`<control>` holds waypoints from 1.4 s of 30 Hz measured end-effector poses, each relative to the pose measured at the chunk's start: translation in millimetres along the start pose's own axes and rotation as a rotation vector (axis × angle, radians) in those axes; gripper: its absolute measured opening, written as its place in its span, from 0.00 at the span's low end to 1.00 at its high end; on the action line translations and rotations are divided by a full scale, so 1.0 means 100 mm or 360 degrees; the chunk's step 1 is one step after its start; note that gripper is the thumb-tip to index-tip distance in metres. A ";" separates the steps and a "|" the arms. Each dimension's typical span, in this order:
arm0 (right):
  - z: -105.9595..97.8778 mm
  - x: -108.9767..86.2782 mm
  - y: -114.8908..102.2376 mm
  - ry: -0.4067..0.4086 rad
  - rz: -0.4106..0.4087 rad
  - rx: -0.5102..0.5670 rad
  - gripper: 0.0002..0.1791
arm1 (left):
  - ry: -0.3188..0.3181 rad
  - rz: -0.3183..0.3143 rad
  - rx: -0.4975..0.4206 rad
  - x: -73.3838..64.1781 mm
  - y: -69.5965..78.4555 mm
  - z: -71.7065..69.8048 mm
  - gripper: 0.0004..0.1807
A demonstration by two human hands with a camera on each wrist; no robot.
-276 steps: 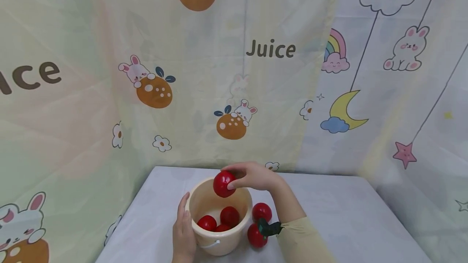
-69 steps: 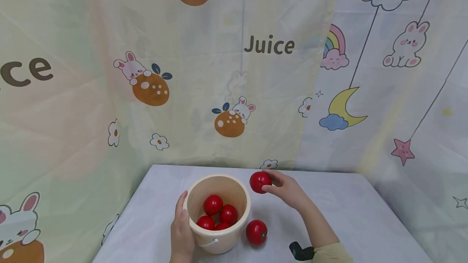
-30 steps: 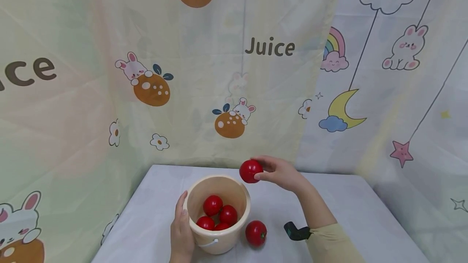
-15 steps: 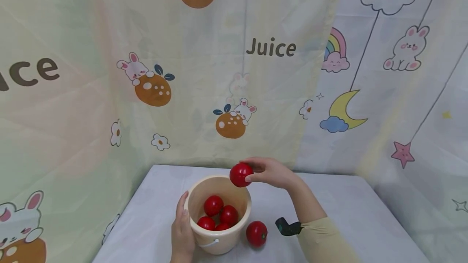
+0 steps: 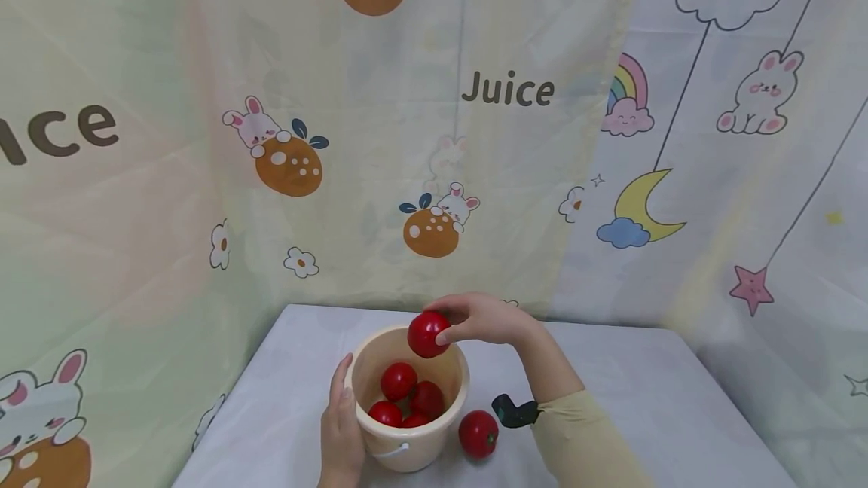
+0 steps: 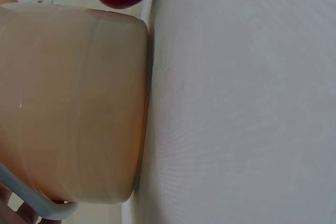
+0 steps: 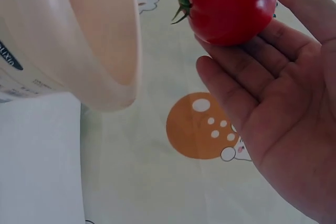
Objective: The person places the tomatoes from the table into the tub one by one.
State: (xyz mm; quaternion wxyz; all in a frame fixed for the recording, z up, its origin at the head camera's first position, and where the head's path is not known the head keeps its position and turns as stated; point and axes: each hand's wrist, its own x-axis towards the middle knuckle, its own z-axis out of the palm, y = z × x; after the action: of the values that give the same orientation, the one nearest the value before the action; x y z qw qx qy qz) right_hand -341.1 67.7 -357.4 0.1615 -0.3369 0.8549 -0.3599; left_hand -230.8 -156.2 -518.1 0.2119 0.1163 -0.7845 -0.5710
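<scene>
My right hand [image 5: 478, 320] pinches a glossy red tomato [image 5: 427, 334] between thumb and fingers, over the back of the bucket's opening. The right wrist view shows the green stem of this tomato [image 7: 226, 6] facing the bucket rim [image 7: 123, 95]. My left hand [image 5: 341, 431] rests along the left side of the cream bucket [image 5: 407, 452], its fingers fairly straight against the wall. Several red tomatoes [image 5: 398, 381] lie inside at the bottom. Another tomato [image 5: 478, 434] stands on the table just right of the bucket. In the left wrist view, the bucket wall [image 6: 73, 98] fills the left side.
The bucket stands upright on a white-covered table [image 5: 631, 390]. Its pale handle [image 6: 37, 198] hangs down on the side. Printed cloth [image 5: 380, 134] with rabbits and fruit hangs behind and on both sides. A black wrist camera [image 5: 514, 411] sits at the right sleeve.
My right hand has carried the tomato leftward from beside the bucket to over its opening. Earlier, another tomato went into the bucket. The left hand stays at the bucket's side.
</scene>
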 end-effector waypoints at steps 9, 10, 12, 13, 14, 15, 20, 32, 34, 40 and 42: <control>0.10 0.17 -0.09 -0.0169 0.0068 -0.0082 0.25 | -0.0006 0.0002 0.0002 0.00 0.01 0.00 0.22; 0.11 0.19 -0.10 -0.0192 0.0069 -0.0102 0.24 | -0.0010 -0.0005 0.0000 0.00 0.02 0.00 0.22; 0.13 0.22 -0.12 -0.0235 0.0071 -0.0135 0.24 | -0.0013 -0.0008 0.0002 0.00 0.02 -0.01 0.23; 0.14 0.24 -0.13 -0.0258 0.0070 -0.0147 0.24 | -0.0015 -0.0011 0.0007 0.00 0.02 -0.01 0.23; 0.15 0.26 -0.14 -0.0281 0.0065 -0.0159 0.24 | -0.0013 -0.0009 0.0009 0.00 0.02 -0.02 0.23; 0.17 0.28 -0.15 -0.0305 0.0064 -0.0159 0.24 | -0.0009 -0.0004 0.0010 0.00 0.02 -0.02 0.23; 0.26 0.40 -0.17 -0.0391 0.0069 -0.0213 0.24 | -0.0017 0.0011 0.0011 0.01 0.01 -0.02 0.23; 0.47 0.61 -0.22 -0.0467 0.0110 -0.0364 0.24 | -0.0013 0.0028 -0.0005 0.00 0.01 -0.01 0.23; 0.51 0.64 -0.22 -0.0489 0.0114 -0.0342 0.24 | -0.0018 0.0044 -0.0016 0.00 0.01 -0.02 0.23; 0.61 0.70 -0.21 -0.0570 0.0137 -0.0272 0.23 | -0.0012 0.0099 -0.0001 0.00 0.00 -0.04 0.23; 0.63 0.70 -0.19 -0.0566 0.0160 -0.0288 0.23 | -0.0008 0.0115 -0.0001 0.01 -0.01 -0.04 0.23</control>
State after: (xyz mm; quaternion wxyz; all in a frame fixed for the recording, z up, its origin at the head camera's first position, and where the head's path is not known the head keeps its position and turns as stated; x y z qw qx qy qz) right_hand -350.6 -22.3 -389.2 0.2967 -0.3651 0.8575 -0.2081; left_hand -229.9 -159.8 -517.9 0.2305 0.0864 -0.7886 -0.5635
